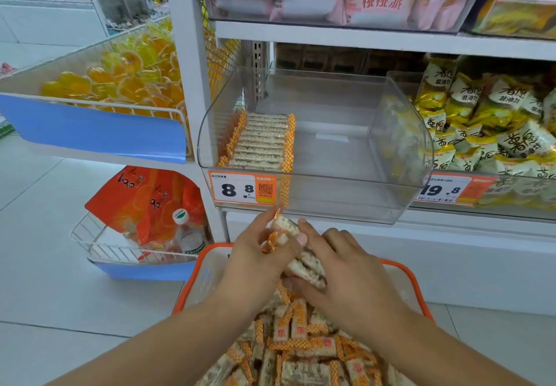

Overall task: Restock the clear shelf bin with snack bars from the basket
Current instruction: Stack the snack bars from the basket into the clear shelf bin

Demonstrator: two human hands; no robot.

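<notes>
— Orange-edged wrappers, pale bars inside: a small bunch of snack bars (301, 253) held between both hands, just above the far rim of the basket (400, 268).

— Grip?

— Left hand (261, 253) curled round the upper end of the bunch, thumb and fingers closed on the wrappers. Right hand (340, 268) cupped over the lower end, fingers bent round it, thumb underneath. Neither hand free.

— Lie of the bunch?

— Long axis slanted, running from upper left down to lower right. Not yet square to anything.

— And the clear shelf bin (403, 145)?

— Straight ahead and above, front lip just beyond the fingertips. One row of bars (258, 142) already stacked flat against its left wall, long axes running left to right, orange ends at either side. Bare floor to the right of that row.

— Nearer hand?

— Left, by a little: higher, closer to the lip, beneath the price tag (243, 188).

— So the move?

— Probably up and forward over the lip, with the bunch turned level to match the stacked row, then set down beside it.

— Supply?

— Plenty more loose bars (301, 352) heaped in the basket below the forearms.
</notes>
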